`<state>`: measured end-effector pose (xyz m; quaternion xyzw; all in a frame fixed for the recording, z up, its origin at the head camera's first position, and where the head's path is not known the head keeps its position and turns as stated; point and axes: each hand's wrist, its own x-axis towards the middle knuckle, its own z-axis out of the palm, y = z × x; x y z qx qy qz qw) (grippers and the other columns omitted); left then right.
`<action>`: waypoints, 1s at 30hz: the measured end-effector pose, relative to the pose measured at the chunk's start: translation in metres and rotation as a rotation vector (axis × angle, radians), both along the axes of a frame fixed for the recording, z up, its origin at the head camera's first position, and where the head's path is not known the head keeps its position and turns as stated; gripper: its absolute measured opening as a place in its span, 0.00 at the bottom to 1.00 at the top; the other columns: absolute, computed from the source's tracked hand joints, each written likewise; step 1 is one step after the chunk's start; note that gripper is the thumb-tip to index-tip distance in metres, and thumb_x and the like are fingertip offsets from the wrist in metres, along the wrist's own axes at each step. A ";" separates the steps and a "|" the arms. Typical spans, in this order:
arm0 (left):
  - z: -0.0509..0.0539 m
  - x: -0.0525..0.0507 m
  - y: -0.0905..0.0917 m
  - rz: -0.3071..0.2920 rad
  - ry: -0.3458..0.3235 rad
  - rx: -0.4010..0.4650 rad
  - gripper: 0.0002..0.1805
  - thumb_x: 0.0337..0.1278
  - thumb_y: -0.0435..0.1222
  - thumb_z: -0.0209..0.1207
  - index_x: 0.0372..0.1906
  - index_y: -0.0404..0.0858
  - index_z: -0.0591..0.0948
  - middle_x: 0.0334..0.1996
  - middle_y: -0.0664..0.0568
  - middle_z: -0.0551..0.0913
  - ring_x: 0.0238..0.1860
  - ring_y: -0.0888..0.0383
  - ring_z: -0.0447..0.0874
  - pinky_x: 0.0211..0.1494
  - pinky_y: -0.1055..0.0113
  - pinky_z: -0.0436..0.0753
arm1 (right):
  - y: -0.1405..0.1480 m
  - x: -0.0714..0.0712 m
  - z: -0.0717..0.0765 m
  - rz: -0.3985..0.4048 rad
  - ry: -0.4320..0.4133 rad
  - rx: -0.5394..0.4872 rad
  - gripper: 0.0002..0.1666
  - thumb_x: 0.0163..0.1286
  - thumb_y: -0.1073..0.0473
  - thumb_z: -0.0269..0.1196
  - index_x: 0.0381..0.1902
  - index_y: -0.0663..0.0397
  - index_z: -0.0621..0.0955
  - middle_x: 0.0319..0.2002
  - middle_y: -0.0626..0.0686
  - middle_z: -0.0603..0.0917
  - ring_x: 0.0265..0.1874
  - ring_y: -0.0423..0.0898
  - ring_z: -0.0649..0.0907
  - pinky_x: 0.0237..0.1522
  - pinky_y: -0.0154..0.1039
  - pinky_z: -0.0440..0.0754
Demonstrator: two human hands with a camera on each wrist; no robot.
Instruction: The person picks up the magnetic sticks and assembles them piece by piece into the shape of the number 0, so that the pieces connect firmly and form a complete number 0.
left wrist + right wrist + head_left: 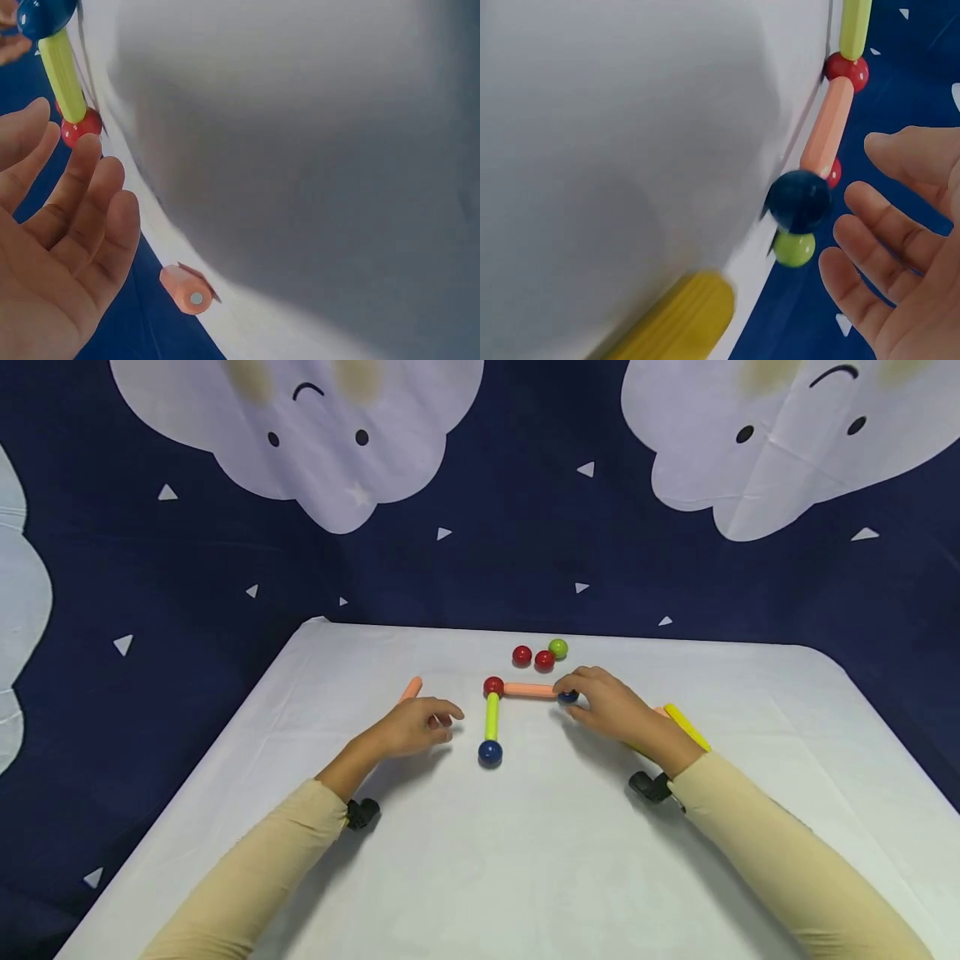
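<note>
L-shaped ball-and-stick piece (492, 692) on white table (510, 860): red corner ball (493, 683), orange stick (529, 691) and lime stick (492, 717), each ending in a blue ball (491, 754). Right hand (606, 703) at orange stick's end, fingers loosely spread, no grip; contact unclear. Left hand (418, 725) nearer lime stick, relaxed, holding nothing. Yellow stick (682, 319) cut off in right wrist view.

Head view: high, facing forward-down. Wrist views: close, sharing yellow-green rod (64, 81).

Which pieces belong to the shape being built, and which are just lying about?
In the shape: red corner ball, lime rod, orange rod, two blue end balls.

Apparently loose: two other red balls, green ball, another orange rod near left hand, yellow rod and partly hidden pieces near right hand.
</note>
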<state>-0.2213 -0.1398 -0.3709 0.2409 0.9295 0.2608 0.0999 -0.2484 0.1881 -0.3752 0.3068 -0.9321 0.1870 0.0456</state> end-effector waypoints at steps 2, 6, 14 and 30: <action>-0.002 0.000 -0.001 0.000 -0.004 -0.004 0.19 0.61 0.32 0.61 0.57 0.37 0.82 0.46 0.45 0.87 0.41 0.57 0.82 0.47 0.63 0.80 | -0.009 -0.005 0.001 0.011 0.016 0.003 0.18 0.64 0.66 0.66 0.52 0.57 0.82 0.50 0.58 0.84 0.51 0.55 0.80 0.59 0.54 0.77; -0.001 0.000 -0.005 0.023 0.009 0.010 0.18 0.62 0.32 0.61 0.58 0.37 0.82 0.46 0.45 0.87 0.43 0.55 0.83 0.49 0.61 0.80 | -0.029 -0.015 0.002 0.033 0.027 0.010 0.17 0.64 0.66 0.66 0.52 0.56 0.83 0.51 0.58 0.84 0.49 0.56 0.81 0.56 0.53 0.78; 0.004 -0.007 -0.024 0.070 0.102 0.061 0.16 0.62 0.30 0.60 0.55 0.34 0.82 0.46 0.41 0.86 0.45 0.49 0.84 0.52 0.53 0.81 | -0.071 -0.032 -0.004 0.039 -0.060 -0.004 0.18 0.70 0.58 0.63 0.57 0.51 0.81 0.58 0.55 0.83 0.61 0.57 0.78 0.66 0.53 0.74; 0.008 -0.028 -0.034 0.230 0.129 0.033 0.16 0.66 0.33 0.57 0.55 0.34 0.82 0.50 0.39 0.84 0.46 0.47 0.83 0.48 0.54 0.79 | -0.096 -0.056 -0.016 0.005 -0.226 -0.096 0.21 0.67 0.71 0.59 0.56 0.50 0.82 0.55 0.53 0.85 0.54 0.50 0.81 0.62 0.46 0.78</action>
